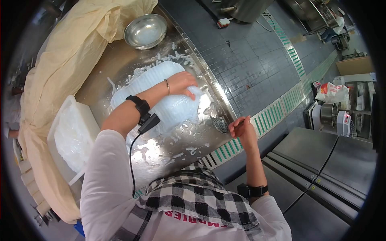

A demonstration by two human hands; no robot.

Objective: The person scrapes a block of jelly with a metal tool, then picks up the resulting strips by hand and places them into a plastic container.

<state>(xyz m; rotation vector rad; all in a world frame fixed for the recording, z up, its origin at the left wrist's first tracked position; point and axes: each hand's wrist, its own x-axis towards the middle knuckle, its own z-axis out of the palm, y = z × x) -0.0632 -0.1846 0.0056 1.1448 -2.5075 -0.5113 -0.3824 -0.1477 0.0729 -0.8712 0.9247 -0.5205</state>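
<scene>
A large pale, translucent block [173, 110] with a ridged surface lies on the metal worktop [96, 82], with wet white shreds scattered around it. My left hand [181, 83] rests on the block near its right end, its fingers curled over the surface and gripping it. My right hand [242, 127] is raised beside the worktop's edge, holding nothing, fingers slightly bent and apart. Close to it, at the edge, lies a small dark mesh-like object [220, 125]. A shiny metal bowl [145, 31] sits at the top of the worktop.
A white tub [72, 130] with translucent material stands at the left, beside a long beige cloth [66, 52] covering something bulky. Tiled floor with green drain grating lies beyond the worktop's edge. Steel cabinets [307, 150] stand at the right.
</scene>
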